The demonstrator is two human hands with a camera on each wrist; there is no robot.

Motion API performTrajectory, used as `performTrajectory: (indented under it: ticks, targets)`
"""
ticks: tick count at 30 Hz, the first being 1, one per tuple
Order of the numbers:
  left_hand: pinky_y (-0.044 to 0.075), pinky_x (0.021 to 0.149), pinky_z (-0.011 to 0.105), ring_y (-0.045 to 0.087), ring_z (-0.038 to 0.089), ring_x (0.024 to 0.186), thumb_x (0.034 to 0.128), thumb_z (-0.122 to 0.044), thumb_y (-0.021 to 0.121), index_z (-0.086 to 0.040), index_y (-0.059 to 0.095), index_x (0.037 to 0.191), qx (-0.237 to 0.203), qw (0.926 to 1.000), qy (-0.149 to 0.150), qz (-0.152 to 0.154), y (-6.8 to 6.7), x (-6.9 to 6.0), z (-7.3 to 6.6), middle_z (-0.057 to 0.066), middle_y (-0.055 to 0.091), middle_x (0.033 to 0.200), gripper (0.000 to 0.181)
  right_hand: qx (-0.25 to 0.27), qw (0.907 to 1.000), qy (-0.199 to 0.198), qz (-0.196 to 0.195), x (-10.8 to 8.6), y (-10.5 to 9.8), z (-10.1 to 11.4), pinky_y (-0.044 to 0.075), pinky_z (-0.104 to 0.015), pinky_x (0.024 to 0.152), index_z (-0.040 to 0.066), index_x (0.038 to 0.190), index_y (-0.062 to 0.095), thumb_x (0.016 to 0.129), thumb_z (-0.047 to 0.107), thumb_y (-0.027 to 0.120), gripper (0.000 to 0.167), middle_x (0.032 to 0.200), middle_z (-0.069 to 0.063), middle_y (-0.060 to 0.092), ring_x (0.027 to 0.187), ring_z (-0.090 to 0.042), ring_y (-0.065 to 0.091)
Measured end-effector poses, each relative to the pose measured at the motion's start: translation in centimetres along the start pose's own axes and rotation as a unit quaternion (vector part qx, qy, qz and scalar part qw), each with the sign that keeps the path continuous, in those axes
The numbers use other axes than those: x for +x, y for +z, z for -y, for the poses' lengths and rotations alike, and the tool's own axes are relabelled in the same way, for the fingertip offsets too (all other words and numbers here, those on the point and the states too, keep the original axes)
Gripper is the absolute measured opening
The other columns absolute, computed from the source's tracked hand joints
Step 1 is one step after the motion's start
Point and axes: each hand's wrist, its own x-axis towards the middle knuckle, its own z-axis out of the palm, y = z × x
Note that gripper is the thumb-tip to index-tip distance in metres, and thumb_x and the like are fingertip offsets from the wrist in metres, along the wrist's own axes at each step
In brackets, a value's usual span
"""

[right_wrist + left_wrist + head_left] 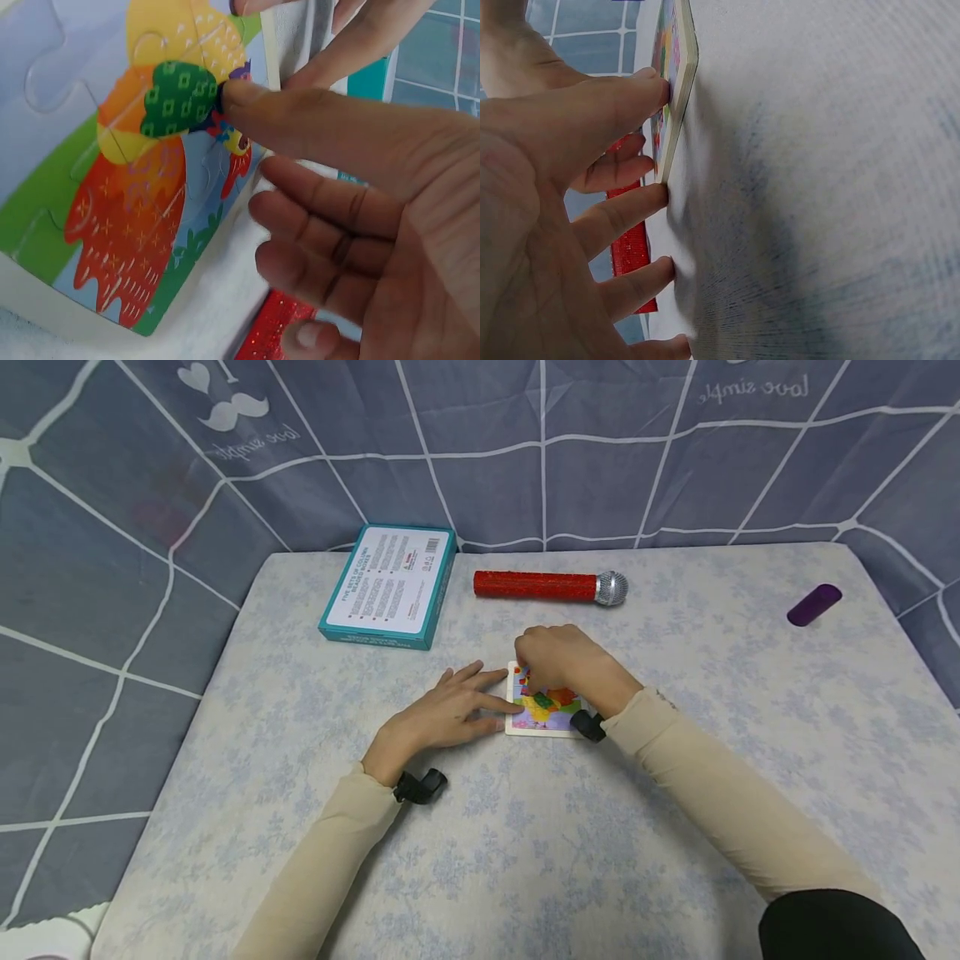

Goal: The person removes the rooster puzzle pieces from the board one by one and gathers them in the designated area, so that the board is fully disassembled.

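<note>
A small jigsaw puzzle (551, 722) with a colourful bird picture and a pale frame lies flat on the table, its visible pieces fitted together. My left hand (453, 706) is spread at its left side, index finger and thumb touching the puzzle's edge, the other fingertips on the cloth. From above, my right hand (570, 664) reaches over the puzzle. In the right wrist view, the right thumb (255, 101) presses on the picture beside a green patterned part, while the right fingers (292, 217) bend loosely near the puzzle's edge. No loose piece shows between them.
Behind the hands stand a flat teal box (390, 581) with a white printed back and a red glittery microphone (536, 585) lying on its side. A purple cylinder (814, 605) lies far right. Grey checked curtain (487, 485) hangs along the table's back edge.
</note>
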Motion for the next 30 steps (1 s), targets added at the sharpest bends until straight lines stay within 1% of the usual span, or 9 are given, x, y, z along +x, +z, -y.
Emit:
performTrajectory:
  ticks: [4,9,13,18,23,26,30]
  targets:
    - [0.008,0.114,0.065,0.011,0.034,0.149,0.0978,-0.034,0.061,-0.031,0.065,0.131,-0.002,1.0000,-0.001,-0.002,-0.03,-0.07,0.00,0.004,0.029,0.159,0.034,0.013,0.9999,0.005,-0.010,0.02,0.20,0.11,0.050,-0.041,0.082,0.009,0.106,0.070,0.082,0.027,0.081,0.033,0.109,-0.006,0.064,0.087,-0.022,0.060]
    - [0.007,0.113,0.065,0.011,0.035,0.149,0.0976,-0.034,0.061,-0.030,0.065,0.132,-0.005,1.0000,0.001,0.000,-0.09,-0.11,-0.04,0.005,0.030,0.159,0.034,0.028,0.9994,-0.009,-0.018,0.19,0.42,0.24,0.051,-0.042,0.082,0.010,0.112,0.069,0.083,0.024,0.081,0.035,0.114,-0.005,0.065,0.089,-0.022,0.060]
    - [0.007,0.113,0.065,0.012,0.035,0.149,0.0975,-0.033,0.061,-0.030,0.065,0.131,-0.006,1.0000,0.003,0.000,-0.12,-0.07,-0.04,0.006,0.031,0.159,0.034,0.016,0.9997,-0.007,-0.019,0.28,0.33,0.21,0.050,-0.041,0.081,0.013,0.111,0.069,0.081,0.026,0.082,0.035,0.111,-0.001,0.065,0.085,-0.020,0.059]
    - [0.007,0.114,0.065,0.011,0.035,0.149,0.0972,-0.034,0.062,-0.030,0.066,0.131,-0.007,1.0000,-0.001,0.003,-0.17,-0.02,-0.12,0.005,0.031,0.159,0.034,0.003,0.9997,-0.015,-0.021,0.31,0.16,0.13,0.049,-0.041,0.079,0.016,0.107,0.069,0.080,0.025,0.083,0.032,0.108,0.001,0.067,0.082,-0.018,0.059]
    - [0.007,0.113,0.066,0.011,0.035,0.149,0.0967,-0.033,0.063,-0.030,0.066,0.131,-0.007,1.0000,-0.002,0.006,-0.26,0.05,-0.23,0.005,0.031,0.159,0.035,-0.019,0.9988,-0.022,-0.040,0.22,0.04,0.17,0.048,-0.041,0.076,0.020,0.101,0.070,0.078,0.028,0.085,0.029,0.107,0.002,0.069,0.079,-0.019,0.059]
    - [0.007,0.113,0.067,0.011,0.036,0.149,0.0966,-0.033,0.063,-0.030,0.065,0.131,-0.008,0.9999,-0.005,0.011,-0.32,0.14,-0.28,0.005,0.031,0.159,0.035,-0.034,0.9980,-0.027,-0.046,0.13,-0.05,0.16,0.049,-0.041,0.075,0.021,0.102,0.071,0.077,0.028,0.085,0.029,0.106,0.002,0.070,0.079,-0.018,0.060]
    - [0.006,0.112,0.068,0.009,0.036,0.149,0.0965,-0.033,0.063,-0.031,0.065,0.132,-0.012,0.9997,-0.009,0.018,-0.41,0.21,-0.34,0.005,0.030,0.159,0.035,-0.040,0.9980,-0.031,-0.036,0.17,-0.18,0.03,0.049,-0.040,0.074,0.022,0.104,0.071,0.077,0.027,0.084,0.030,0.104,0.002,0.071,0.078,-0.018,0.060]
